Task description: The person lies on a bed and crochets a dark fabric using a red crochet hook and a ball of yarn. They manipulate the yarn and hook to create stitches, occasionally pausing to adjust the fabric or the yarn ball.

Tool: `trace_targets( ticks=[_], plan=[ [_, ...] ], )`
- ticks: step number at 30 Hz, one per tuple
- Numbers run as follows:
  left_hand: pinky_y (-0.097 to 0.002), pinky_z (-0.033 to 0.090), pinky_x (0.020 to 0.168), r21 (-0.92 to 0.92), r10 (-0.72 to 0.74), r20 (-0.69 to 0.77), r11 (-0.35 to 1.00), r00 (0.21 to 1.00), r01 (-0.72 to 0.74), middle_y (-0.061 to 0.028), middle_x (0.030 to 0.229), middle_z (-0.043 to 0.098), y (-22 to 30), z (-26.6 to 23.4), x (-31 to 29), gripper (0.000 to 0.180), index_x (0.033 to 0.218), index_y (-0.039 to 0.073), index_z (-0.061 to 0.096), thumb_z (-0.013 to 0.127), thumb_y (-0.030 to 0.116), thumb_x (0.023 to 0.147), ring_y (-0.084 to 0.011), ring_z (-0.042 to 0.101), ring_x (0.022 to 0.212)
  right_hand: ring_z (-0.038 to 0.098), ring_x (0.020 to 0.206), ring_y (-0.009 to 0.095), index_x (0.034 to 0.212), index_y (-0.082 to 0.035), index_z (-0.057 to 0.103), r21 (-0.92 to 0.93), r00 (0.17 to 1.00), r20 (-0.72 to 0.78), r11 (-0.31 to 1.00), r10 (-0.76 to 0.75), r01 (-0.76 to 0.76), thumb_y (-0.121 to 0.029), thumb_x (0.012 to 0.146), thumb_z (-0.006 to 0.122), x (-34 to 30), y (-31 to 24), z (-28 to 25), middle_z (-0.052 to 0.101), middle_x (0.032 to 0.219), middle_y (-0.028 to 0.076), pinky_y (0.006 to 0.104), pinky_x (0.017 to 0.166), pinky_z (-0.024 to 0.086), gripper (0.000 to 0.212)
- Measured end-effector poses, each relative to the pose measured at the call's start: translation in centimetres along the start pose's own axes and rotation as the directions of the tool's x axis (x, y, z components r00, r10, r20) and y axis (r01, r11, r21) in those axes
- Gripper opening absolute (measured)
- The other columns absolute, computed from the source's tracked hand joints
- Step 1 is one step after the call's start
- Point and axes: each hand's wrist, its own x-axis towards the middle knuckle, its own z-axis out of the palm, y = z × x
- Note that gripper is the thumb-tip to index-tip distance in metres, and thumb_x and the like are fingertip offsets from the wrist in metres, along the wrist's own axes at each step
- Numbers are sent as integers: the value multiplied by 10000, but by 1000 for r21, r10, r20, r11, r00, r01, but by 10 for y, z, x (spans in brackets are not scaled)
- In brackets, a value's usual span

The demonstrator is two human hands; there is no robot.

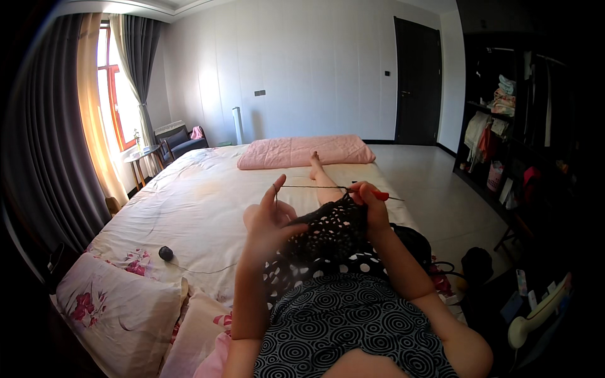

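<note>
Dark yarn (312,186) runs taut over the raised index finger of my left hand (268,217), whose other fingers are curled in. The left thumb lies beside a black openwork crochet piece (334,230) that hangs over my lap. At its upper right corner, my right hand (370,203) is closed around a crochet hook (380,196) with a red grip; a thin dark end sticks out to the right. The yarn meets the work at the right fingertips, which hide the stitch. A black yarn ball (166,253) rests on the bed at left, its strand trailing toward me.
I sit on a bed (195,189) with a flowered sheet, one leg stretched ahead. A folded pink quilt (305,152) lies across its far end. Flowered pillows (120,309) are at near left. Dark open shelving (504,120) and a pale curved device (539,315) stand at right.
</note>
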Motion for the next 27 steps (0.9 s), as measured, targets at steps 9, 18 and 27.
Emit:
trace_targets(
  ticks=[9, 18, 27],
  plan=[
    [-170, 405, 603, -268, -41, 63, 962, 997, 56, -11, 761, 557, -21, -11, 7, 604, 1291, 1, 327, 585, -24, 745, -47, 503, 645, 533, 697, 118, 901, -37, 549, 115, 998, -17, 992, 63, -61, -315, 831, 558, 0, 9, 5, 557, 767, 25, 239, 655, 451, 287],
    [-173, 405, 624, -256, -125, 158, 953, 979, 163, -24, 785, 566, -32, -12, 9, 503, 1310, 35, 305, 500, 70, 848, -58, 515, 692, 538, 699, 110, 924, -29, 544, 113, 997, 14, 990, 79, -80, -297, 854, 525, 3, 22, 4, 557, 770, 28, 238, 655, 461, 278],
    [-197, 415, 730, -152, -74, 195, 983, 978, 105, -36, 907, 553, -36, 20, 11, 550, 1297, 45, 337, 557, 15, 794, -84, 517, 812, 542, 663, 101, 955, -20, 531, -28, 991, 36, 992, 126, -125, -311, 862, 507, 2, 28, 6, 561, 761, 30, 219, 627, 459, 307]
  ],
)
